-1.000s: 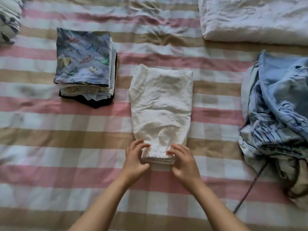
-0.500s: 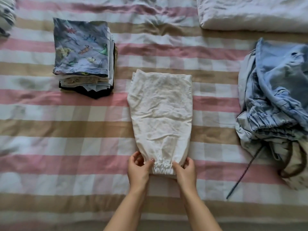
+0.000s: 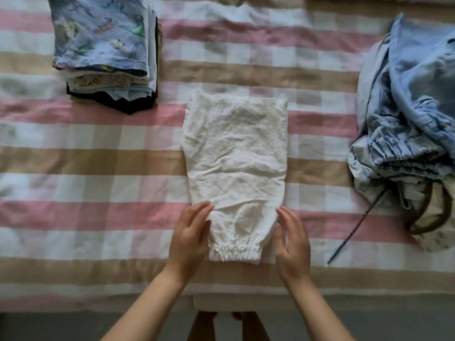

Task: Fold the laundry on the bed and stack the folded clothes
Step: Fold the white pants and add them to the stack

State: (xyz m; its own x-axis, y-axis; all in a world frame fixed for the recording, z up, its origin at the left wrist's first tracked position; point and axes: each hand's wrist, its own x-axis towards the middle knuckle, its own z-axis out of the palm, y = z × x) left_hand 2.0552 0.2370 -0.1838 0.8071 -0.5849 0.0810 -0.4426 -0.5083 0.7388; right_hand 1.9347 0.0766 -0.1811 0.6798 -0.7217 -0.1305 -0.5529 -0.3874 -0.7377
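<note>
Head view: white garment point(image 3: 236, 166) flat on the bed point(image 3: 86, 158).
Its long axis runs six to twelve; left hand point(image 3: 189, 239) and right hand point(image 3: 291, 242), both open and empty, flank its six-o'clock hem equally.

Crumpled white cotton garment with elastic-gathered hem point(image 3: 236, 168) lies flat, lengthwise, on pink, beige and white checked bedspread point(image 3: 98, 217). Left hand point(image 3: 189, 239), fingers extended, rests on garment's left edge beside hem. Right hand point(image 3: 293, 242), fingers extended, at garment's right edge beside hem. Stack of folded clothes topped by blue printed fabric point(image 3: 105, 50) up-left of garment. Heap of unfolded light-blue clothes point(image 3: 408, 114) well right of garment.
</note>
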